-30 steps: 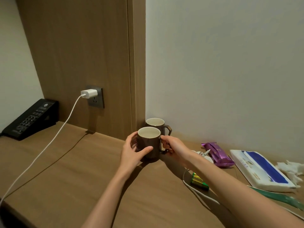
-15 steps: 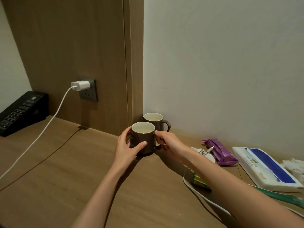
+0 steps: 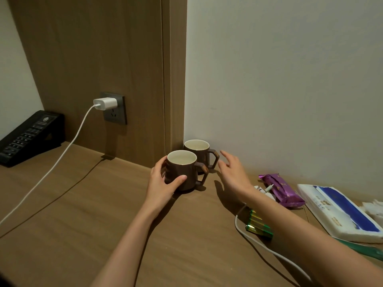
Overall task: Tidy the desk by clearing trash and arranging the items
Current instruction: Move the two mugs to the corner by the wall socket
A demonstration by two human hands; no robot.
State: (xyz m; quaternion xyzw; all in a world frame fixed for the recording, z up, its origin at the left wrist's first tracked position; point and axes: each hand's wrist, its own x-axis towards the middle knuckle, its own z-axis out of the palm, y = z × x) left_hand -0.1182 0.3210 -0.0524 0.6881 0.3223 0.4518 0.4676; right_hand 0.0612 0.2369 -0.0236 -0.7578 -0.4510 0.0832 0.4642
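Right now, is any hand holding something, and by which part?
The left hand grips the front mug around its body. The right hand is open, holding nothing.

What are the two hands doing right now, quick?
Left hand: closed around the front brown mug, which stands on the desk.
Right hand: open, fingers spread, holding nothing, beside the mug handles.
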